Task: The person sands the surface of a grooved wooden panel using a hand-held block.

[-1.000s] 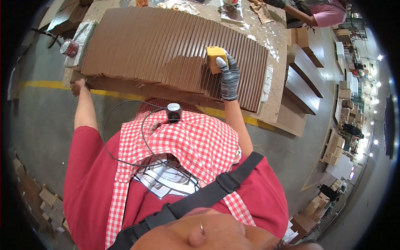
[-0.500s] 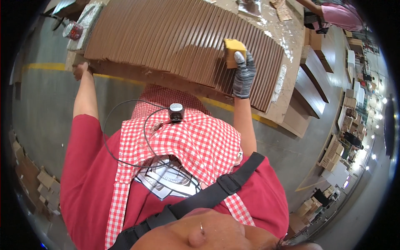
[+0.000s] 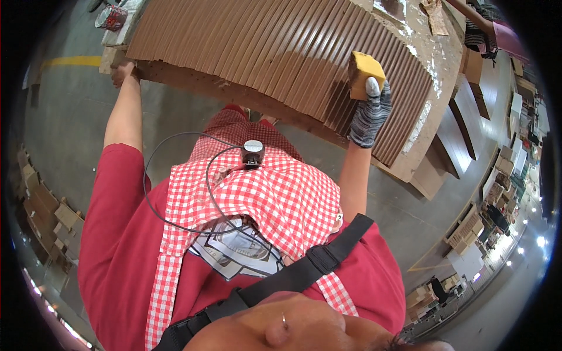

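A yellow sponge block with a brown-stained side is gripped in my right hand, which wears a grey striped glove with pale fingertips. The block rests on or just over a row of long, narrow brown wood strips laid side by side; its exact contact is hard to see. My bare left hand has its fingers curled round the near left corner of the work table, next to the end of the strips. Its fingertips are partly hidden.
A stained can stands on a paint-smeared block at the far left. Scraps of torn paper lie on the table's far right. Brown panels lean to the right. Another person's arm and pink sleeve show at the upper right.
The table, strips and right hand with the sponge block appear shifted right in view. The block has turned, showing more of its brown side. The left hand stays at the corner.
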Demonstrator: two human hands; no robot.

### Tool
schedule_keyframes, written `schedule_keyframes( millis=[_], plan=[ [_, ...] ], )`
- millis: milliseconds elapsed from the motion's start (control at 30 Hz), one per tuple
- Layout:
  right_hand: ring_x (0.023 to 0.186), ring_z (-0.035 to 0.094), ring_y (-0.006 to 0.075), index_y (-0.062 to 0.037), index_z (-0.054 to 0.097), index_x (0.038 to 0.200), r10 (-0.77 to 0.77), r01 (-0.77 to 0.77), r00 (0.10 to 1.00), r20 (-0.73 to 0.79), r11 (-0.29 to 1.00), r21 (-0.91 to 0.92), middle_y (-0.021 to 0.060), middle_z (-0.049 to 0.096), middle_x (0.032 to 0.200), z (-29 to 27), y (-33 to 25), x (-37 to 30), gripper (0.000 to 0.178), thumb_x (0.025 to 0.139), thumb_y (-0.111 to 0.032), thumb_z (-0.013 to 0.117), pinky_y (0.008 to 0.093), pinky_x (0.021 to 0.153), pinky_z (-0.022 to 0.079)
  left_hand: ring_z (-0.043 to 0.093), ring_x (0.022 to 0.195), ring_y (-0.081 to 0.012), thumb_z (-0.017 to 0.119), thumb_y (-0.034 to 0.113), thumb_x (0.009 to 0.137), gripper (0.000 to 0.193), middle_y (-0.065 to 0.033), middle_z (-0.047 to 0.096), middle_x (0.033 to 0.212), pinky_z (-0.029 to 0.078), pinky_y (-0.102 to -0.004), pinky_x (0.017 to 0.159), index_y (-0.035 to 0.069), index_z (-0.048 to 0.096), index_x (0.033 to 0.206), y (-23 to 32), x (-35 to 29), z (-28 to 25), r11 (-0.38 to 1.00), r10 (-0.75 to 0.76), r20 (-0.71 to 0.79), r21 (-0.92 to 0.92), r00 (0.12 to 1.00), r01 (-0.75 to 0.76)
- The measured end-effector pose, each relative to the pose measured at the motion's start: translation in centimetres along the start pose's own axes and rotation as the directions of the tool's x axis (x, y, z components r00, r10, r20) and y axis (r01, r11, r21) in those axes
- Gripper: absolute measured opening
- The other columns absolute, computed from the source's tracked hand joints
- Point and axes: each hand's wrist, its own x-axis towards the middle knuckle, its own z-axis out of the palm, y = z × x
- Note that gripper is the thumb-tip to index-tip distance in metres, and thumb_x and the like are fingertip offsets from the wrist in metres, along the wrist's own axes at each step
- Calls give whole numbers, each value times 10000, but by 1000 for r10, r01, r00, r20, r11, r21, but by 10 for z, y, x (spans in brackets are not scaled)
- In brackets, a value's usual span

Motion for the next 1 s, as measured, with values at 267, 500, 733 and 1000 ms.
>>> schedule_keyframes(
  millis=[267,500,733,1000],
  plan=[
    [974,584,197,40,535,1178,8,-8,1000,-7,999,47,104,605,1064,2,-14,-5,485,808,-241,674,303,882,451,443,1147,-406,619,414,721,714,-283,466,1195,339,-465,988,-64,435,1218,-23,13,-12,999,43,-1,-23,999,-43],
    [957,569,159,3,576,1148,54,-53,999,1,986,160,62,620,1030,-4,-12,-4,407,818,-215,671,292,871,434,593,1007,-368,639,382,752,613,-236,579,1107,488,-449,854,-37,464,1164,-28,7,-24,993,-31,-68,-117,997,23],
    [1067,542,224,6,517,1186,100,-82,993,-65,967,241,89,573,1127,-34,-29,-2,472,808,-230,673,352,950,429,590,999,-375,604,446,756,696,-291,522,1148,494,-458,829,-12,414,1245,51,-131,-65,998,24,-143,-48,989,-31],
    [1140,476,307,-41,461,1224,35,168,962,-272,709,685,134,508,1212,-120,-52,36,497,826,-270,651,460,1016,399,564,1025,-430,511,248,826,494,-313,510,1157,478,-473,873,-95,416,1169,21,-103,-29,972,108,77,-219,991,-88]
  ],
)
